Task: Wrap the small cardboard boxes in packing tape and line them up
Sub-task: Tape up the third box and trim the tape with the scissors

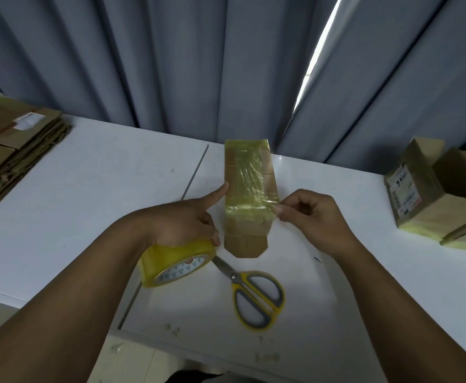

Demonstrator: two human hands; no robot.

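Item under work: one small cardboard box (249, 189), lying at the centre of the white bench (88, 203) with its long axis running 12 to 6 o'clock. Its far end and middle carry yellowish tape, wrinkled in places. The near end is bare brown card, with a flap showing at 6 o'clock. The left hand (187, 222) grips the tape roll (176, 261) at 7 o'clock of the box, fingers curled over the roll, while its straight index finger touches the box's 9 o'clock edge. The right hand (312, 214) pinches the tape strip (265, 205) between thumb and fingertips at the box's 3 o'clock edge. Scissors (254, 294) lie untouched on the bench at 6 o'clock, just beside the roll. At 3 o'clock, well apart, wrapped boxes (433, 200) sit side by side, apparently finished and lined up. At 10 o'clock a stack of flat cardboard (13, 150) awaits. Assessment: the task is partway through. This box needs its near end covered and the tape cut before it joins the row, and further blanks appear outstanding.
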